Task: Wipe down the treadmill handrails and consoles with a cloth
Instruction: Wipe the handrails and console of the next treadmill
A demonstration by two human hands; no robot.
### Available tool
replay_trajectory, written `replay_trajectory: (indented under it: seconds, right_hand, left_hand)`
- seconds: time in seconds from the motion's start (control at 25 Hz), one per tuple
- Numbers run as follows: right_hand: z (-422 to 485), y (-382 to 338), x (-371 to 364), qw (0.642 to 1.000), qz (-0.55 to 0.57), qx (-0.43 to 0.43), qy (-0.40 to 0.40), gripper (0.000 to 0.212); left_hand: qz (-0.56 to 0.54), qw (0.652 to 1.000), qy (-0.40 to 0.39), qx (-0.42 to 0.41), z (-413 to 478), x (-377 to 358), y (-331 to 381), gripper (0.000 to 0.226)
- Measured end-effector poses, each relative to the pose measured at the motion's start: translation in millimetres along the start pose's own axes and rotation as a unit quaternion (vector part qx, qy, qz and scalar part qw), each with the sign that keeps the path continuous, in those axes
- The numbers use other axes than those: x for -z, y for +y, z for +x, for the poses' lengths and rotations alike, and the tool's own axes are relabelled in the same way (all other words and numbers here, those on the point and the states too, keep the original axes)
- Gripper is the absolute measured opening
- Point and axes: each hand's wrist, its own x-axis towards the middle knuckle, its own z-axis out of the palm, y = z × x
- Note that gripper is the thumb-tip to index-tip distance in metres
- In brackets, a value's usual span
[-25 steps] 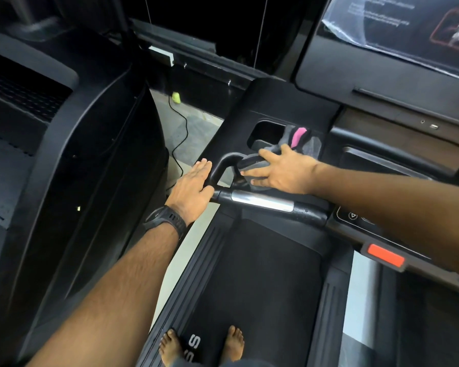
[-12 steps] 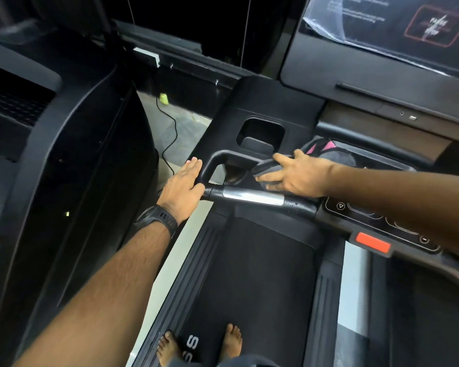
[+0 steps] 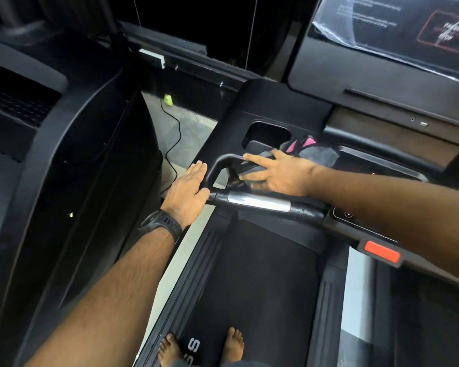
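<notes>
1 left hand [image 3: 186, 192], 1 right hand [image 3: 278, 176], 1 cloth [image 3: 319, 154], 1 wristwatch [image 3: 161, 225], 2 feet [image 3: 170, 350], 1 screen [image 3: 398, 30], 1 cable [image 3: 174, 139].

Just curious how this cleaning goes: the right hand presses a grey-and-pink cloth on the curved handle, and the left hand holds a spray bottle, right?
Not quite. In the head view the left hand holds nothing: it rests flat against the end of the handrail. The right hand does press the grey-and-pink cloth on the curved handle.
</notes>
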Motion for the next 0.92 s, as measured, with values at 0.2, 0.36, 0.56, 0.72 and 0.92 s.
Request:
replay_trajectory:
  seconds: [0.2, 0.36, 0.56, 0.72, 0.92]
  right_hand:
    - [20.3, 7.3, 6.9, 0.998, 0.003, 0.011, 0.056, 0.071]
    - [57.8, 26.1, 34.9, 0.978, -0.051, 0.09, 0.183, 0.079]
    - [58.8, 35.0, 31.2, 0.97, -0.07, 0.118, 0.199, 0.076]
    - [41.7, 23.7, 30.1, 0.997, -0.012, 0.02, 0.076, 0.063]
    - [36.6, 18.4, 65.8, 0.995, 0.068, -0.072, 0.018, 0.053]
  left_hand:
    - [0.006, 1.0, -0.005, -0.003, 3.4, -0.3, -2.9, 0.063]
    - [-0.012, 1.0, -0.002, 0.002, 5.2, -0.1, -3.9, 0.063]
    - [-0.024, 1.0, -0.001, 0.004, 4.4, 0.9, -3.2, 0.064]
    - [-0.034, 0.999, -0.003, 0.012, 3.6, 1.2, -3.4, 0.063]
    - [-0.02, 1.0, -0.015, 0.011, 1.6, 3.5, -0.8, 0.063]
